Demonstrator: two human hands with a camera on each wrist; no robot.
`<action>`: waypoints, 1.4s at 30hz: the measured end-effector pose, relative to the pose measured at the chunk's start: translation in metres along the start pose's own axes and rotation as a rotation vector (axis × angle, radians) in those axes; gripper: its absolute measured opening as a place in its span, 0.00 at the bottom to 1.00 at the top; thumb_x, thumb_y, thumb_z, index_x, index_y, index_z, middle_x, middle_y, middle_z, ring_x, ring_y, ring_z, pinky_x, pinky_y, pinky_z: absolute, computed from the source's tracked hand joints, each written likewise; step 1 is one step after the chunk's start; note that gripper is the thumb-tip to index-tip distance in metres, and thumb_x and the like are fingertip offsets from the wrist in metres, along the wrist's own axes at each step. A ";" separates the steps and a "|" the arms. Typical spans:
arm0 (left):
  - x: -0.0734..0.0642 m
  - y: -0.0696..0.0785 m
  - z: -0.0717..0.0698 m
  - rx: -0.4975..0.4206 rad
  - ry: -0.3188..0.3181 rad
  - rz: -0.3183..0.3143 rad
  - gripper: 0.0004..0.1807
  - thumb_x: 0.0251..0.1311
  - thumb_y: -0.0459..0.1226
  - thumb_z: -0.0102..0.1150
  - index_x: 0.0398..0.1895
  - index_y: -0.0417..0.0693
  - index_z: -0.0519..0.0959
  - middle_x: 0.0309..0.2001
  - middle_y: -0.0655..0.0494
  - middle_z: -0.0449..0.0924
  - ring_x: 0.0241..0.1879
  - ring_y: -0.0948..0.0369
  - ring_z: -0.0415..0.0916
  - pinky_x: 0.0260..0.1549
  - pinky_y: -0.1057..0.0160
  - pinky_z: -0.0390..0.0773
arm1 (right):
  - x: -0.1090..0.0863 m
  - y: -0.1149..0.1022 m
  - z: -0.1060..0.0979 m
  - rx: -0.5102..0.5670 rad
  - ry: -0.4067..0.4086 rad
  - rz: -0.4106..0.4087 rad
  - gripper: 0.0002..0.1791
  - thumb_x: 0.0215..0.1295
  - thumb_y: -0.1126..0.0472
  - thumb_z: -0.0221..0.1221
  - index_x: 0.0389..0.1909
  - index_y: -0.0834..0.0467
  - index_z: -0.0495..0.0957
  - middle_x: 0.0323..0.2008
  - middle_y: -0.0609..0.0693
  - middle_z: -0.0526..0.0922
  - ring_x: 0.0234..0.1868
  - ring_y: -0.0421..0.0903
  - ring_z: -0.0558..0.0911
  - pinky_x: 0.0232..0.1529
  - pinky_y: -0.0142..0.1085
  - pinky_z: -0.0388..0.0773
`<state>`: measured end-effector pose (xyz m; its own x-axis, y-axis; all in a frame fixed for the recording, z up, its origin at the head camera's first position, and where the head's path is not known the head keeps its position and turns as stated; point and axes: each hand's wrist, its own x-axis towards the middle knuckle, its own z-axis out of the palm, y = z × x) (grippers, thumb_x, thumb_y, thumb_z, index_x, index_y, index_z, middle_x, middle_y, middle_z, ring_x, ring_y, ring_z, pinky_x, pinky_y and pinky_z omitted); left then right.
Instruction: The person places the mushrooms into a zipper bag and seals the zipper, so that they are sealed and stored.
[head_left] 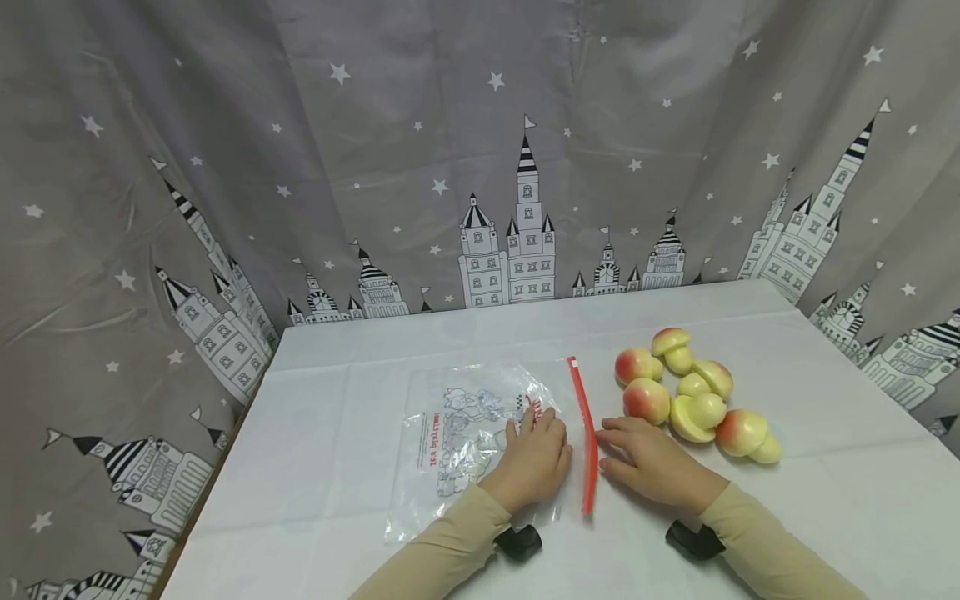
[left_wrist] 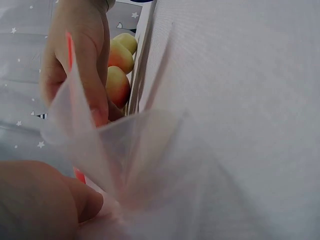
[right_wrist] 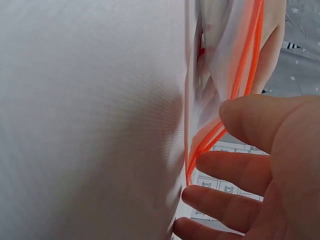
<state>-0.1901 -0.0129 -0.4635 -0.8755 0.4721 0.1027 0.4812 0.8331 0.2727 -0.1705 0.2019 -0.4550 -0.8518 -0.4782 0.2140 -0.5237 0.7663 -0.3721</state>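
Note:
A clear plastic zip bag (head_left: 465,450), printed with cartoon outlines and red lettering, lies flat on the white table with its red zip edge (head_left: 588,442) to the right. My left hand (head_left: 534,462) is over the bag just left of that edge, its thumb and fingers pinching the film, which bunches into folds at the thumb (left_wrist: 87,200). Along the zip edge, my right hand (head_left: 656,462) touches the strip with its straight, spread fingertips, thumb apart. Two red strips (right_wrist: 245,55) stand parted in the right wrist view, so the mouth gapes there.
Several mushroom-shaped toys with red-and-yellow caps (head_left: 647,400) and pale yellow stems cluster beyond my right hand. A grey curtain (head_left: 420,125) printed with castles and stars hangs behind the white-covered table (head_left: 315,467). Black wrist devices (head_left: 519,543) sit under both wrists.

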 end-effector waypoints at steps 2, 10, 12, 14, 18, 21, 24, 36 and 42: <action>0.000 0.000 0.000 -0.004 0.006 0.003 0.08 0.72 0.42 0.48 0.41 0.47 0.74 0.64 0.46 0.75 0.70 0.39 0.67 0.62 0.31 0.66 | 0.000 0.000 0.000 0.000 0.001 0.000 0.19 0.66 0.57 0.63 0.54 0.62 0.84 0.57 0.61 0.83 0.61 0.61 0.81 0.62 0.59 0.75; 0.001 -0.001 0.002 -0.050 0.033 0.003 0.07 0.71 0.40 0.47 0.39 0.47 0.73 0.63 0.45 0.76 0.69 0.40 0.67 0.61 0.30 0.66 | 0.004 -0.002 0.001 0.011 0.008 -0.039 0.15 0.68 0.61 0.60 0.51 0.59 0.87 0.57 0.61 0.84 0.60 0.60 0.82 0.62 0.57 0.76; 0.000 -0.001 0.003 -0.059 0.051 0.013 0.07 0.71 0.40 0.48 0.37 0.47 0.72 0.60 0.46 0.78 0.68 0.41 0.68 0.60 0.30 0.67 | 0.008 -0.004 0.002 0.011 0.008 -0.065 0.14 0.69 0.62 0.59 0.51 0.59 0.87 0.57 0.60 0.85 0.59 0.59 0.82 0.61 0.56 0.76; 0.001 -0.002 0.003 -0.070 0.066 0.021 0.07 0.71 0.39 0.47 0.35 0.48 0.71 0.57 0.47 0.78 0.67 0.42 0.69 0.59 0.31 0.67 | 0.013 -0.007 0.002 0.002 0.008 -0.072 0.14 0.69 0.63 0.58 0.50 0.58 0.87 0.57 0.58 0.85 0.59 0.59 0.83 0.61 0.55 0.77; 0.000 -0.003 0.003 -0.094 0.083 0.031 0.06 0.70 0.39 0.48 0.34 0.49 0.70 0.52 0.49 0.79 0.65 0.43 0.70 0.58 0.31 0.68 | 0.021 -0.012 0.006 -0.013 -0.004 -0.047 0.11 0.66 0.63 0.60 0.45 0.57 0.88 0.55 0.57 0.86 0.58 0.58 0.82 0.61 0.54 0.78; 0.000 -0.003 0.003 -0.110 0.084 0.029 0.06 0.70 0.39 0.48 0.34 0.50 0.70 0.48 0.51 0.79 0.63 0.44 0.72 0.57 0.32 0.69 | 0.022 -0.014 0.009 -0.017 -0.040 -0.025 0.13 0.65 0.60 0.63 0.48 0.59 0.87 0.57 0.59 0.84 0.60 0.62 0.80 0.62 0.58 0.76; -0.001 -0.003 0.002 -0.107 0.082 0.027 0.06 0.70 0.40 0.49 0.34 0.52 0.69 0.46 0.54 0.78 0.58 0.48 0.74 0.55 0.38 0.71 | 0.022 -0.014 0.010 -0.027 -0.076 -0.025 0.20 0.65 0.57 0.65 0.55 0.60 0.84 0.60 0.61 0.82 0.63 0.67 0.77 0.64 0.64 0.72; -0.005 0.001 -0.018 -0.084 0.180 0.111 0.05 0.67 0.38 0.52 0.33 0.50 0.69 0.46 0.50 0.79 0.61 0.46 0.75 0.58 0.38 0.73 | 0.020 -0.016 0.012 -0.113 -0.060 -0.092 0.20 0.64 0.58 0.64 0.58 0.52 0.83 0.56 0.57 0.82 0.60 0.60 0.77 0.60 0.58 0.76; -0.005 0.002 -0.025 -0.074 0.232 0.166 0.07 0.65 0.36 0.56 0.30 0.50 0.70 0.40 0.52 0.78 0.50 0.52 0.77 0.55 0.48 0.75 | 0.019 -0.017 0.011 -0.127 -0.092 -0.106 0.23 0.63 0.60 0.65 0.60 0.57 0.80 0.59 0.63 0.80 0.63 0.65 0.76 0.59 0.62 0.76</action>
<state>-0.1858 -0.0213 -0.4397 -0.7758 0.5146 0.3653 0.6216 0.7228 0.3020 -0.1778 0.1753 -0.4549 -0.7900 -0.5917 0.1606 -0.6129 0.7548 -0.2336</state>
